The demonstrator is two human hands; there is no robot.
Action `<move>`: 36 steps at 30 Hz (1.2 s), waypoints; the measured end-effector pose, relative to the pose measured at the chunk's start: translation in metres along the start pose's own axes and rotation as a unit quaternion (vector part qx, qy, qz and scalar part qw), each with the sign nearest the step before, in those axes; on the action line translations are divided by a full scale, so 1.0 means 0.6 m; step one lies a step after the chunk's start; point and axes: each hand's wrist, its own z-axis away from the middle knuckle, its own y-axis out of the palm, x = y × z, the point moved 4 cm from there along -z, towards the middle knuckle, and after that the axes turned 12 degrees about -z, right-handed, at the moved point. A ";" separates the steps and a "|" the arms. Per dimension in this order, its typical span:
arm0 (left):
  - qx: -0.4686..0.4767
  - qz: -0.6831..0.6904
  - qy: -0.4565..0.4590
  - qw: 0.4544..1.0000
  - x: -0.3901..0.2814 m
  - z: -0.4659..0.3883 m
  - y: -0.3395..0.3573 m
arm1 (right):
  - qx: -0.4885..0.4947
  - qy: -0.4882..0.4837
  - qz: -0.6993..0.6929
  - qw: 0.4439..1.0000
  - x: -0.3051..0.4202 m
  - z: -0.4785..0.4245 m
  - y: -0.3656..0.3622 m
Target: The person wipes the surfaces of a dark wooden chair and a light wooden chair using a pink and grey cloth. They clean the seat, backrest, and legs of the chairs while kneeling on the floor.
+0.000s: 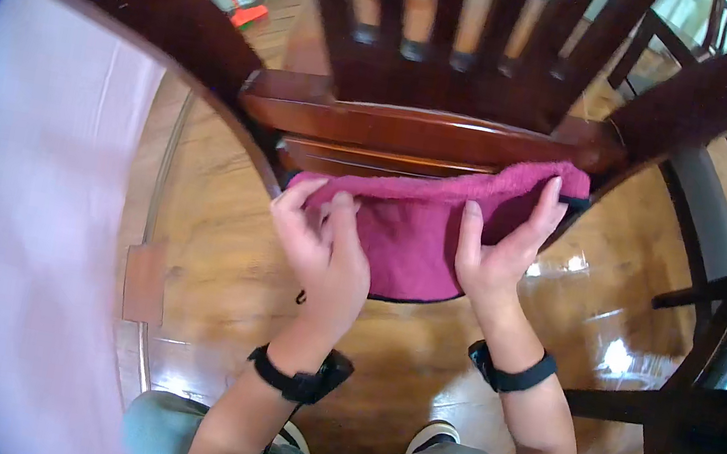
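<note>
A magenta cloth cover [414, 250] with a dark edging lies over the front of a dark wooden chair seat [384, 167], its fuzzy upper edge folded over. My left hand [328, 246] has its thumb and fingers on the cover's left end. At the right end, my right hand [504, 250] holds the cloth with thumb and one finger spread across it; its other fingers are hidden. Near my left wrist hangs a small black loop [301, 297]. Both wrists wear black bands.
Tall slats [447, 17] form the chair's back beyond the cover. Pale pink fabric [42, 209] hangs along the left. Another dark chair [721, 287] stands close on the right. An orange broom [249, 14] lies at the far left on the shiny wooden floor [223, 203].
</note>
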 end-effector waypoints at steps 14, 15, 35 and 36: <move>-0.176 -0.109 0.059 0.977 0.056 -0.092 -0.156 | 0.251 -0.120 -0.209 0.937 0.149 0.047 0.245; -0.153 -0.092 0.058 0.982 0.060 -0.106 -0.164 | 0.226 -0.114 -0.215 0.943 0.160 0.044 0.253; 0.089 -0.037 -0.132 0.986 0.046 -0.164 -0.126 | 0.286 -0.252 -0.092 0.920 0.105 -0.028 0.126; 0.085 -0.069 -0.100 0.989 0.045 -0.159 -0.121 | 0.285 -0.259 -0.083 0.919 0.097 -0.028 0.118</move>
